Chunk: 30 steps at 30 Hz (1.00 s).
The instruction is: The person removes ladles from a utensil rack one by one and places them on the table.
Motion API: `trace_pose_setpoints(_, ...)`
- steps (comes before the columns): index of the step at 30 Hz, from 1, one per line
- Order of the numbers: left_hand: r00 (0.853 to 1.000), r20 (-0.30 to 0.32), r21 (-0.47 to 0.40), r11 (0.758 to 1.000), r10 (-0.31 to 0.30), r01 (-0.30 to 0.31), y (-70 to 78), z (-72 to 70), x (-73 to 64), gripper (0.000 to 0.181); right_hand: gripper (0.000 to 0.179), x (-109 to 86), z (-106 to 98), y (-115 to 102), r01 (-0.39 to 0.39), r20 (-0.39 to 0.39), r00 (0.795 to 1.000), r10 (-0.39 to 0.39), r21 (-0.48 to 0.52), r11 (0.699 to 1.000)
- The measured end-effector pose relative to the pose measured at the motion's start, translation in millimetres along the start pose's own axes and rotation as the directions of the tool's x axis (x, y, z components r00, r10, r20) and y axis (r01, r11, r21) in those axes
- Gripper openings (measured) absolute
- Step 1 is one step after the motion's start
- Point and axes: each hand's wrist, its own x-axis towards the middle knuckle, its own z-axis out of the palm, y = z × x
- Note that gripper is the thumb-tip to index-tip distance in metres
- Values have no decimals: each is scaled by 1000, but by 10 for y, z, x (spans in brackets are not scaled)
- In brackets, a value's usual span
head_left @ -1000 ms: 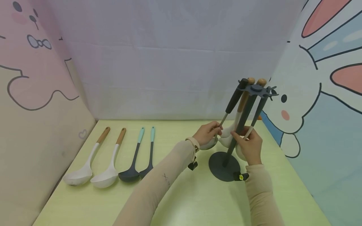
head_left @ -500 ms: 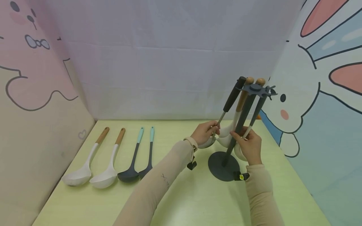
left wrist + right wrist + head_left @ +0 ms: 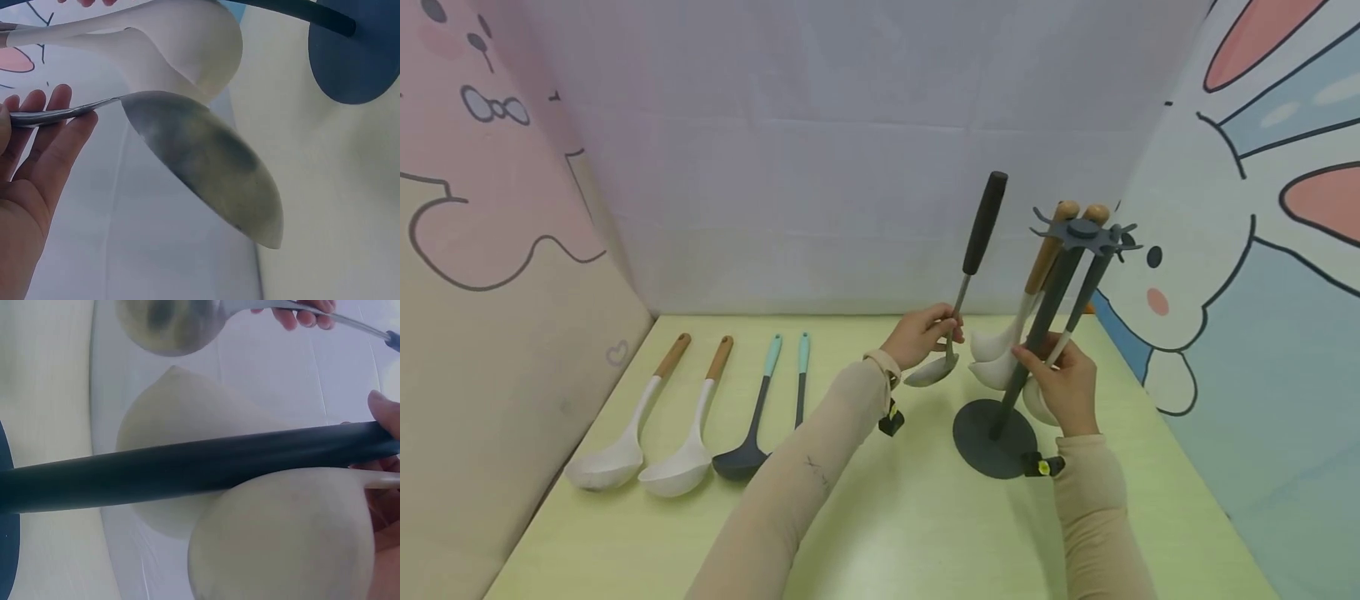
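My left hand (image 3: 921,336) pinches the metal shaft of a steel ladle (image 3: 981,225) by its lower part, black handle upward. Its bowl (image 3: 206,165) hangs above the table, apart from the rack. With thumb and fingers, my right hand (image 3: 1063,383) grips the post of a dark utensil stand (image 3: 1047,317); some of those fingers are hidden behind the post and a ladle. On the stand's hooks hang two white ladles (image 3: 994,372) with wooden handles. A third white ladle (image 3: 281,537), grey-handled, hangs close against my right hand.
Left on the table (image 3: 887,533) lie two white ladles (image 3: 610,467) with wooden handles. Beside them are two dark ladles (image 3: 741,460) with mint handle ends, one partly covered by my left sleeve. A white cloth wall (image 3: 812,208) stands behind.
The steel ladle has come off the stand's hook, moving left and slightly up in my left hand. My right hand keeps its grip on the post.
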Motion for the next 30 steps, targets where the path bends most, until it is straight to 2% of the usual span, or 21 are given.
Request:
trace_pose_setpoints(8,998,-26,57,996,-65,66,43,-288,-81,19,18,17,9,24,1,0,1000,-1,-8,1000)
trace_pose_setpoints(13,993,-37,108,987,-114,117,-11,-463,-142,17,18,11,2,25,1,-7,1000,-1,-34,999)
trace_pose_setpoints(18,978,-93,141,969,-189,201,-120,-590,-227,15,18,14,5,18,17,-12,1000,-17,-27,1000)
trace_pose_setpoints(21,960,-131,140,955,-245,263,-233,-641,-271,16,18,12,6,-2,22,-15,1000,-22,-28,999)
trace_pose_setpoints(24,936,-169,120,937,-307,329,-374,-675,-309,17,18,11,5,-18,18,-13,1000,-19,-31,999)
trace_pose_setpoints(27,903,-193,68,912,-385,404,-520,-691,-363,16,19,7,-1,-26,8,-11,1000,-9,-35,999)
trace_pose_setpoints(30,864,-177,19,876,-472,482,-681,-685,-441,18,19,-1,-4,-34,1,-8,1000,-1,-28,1000)
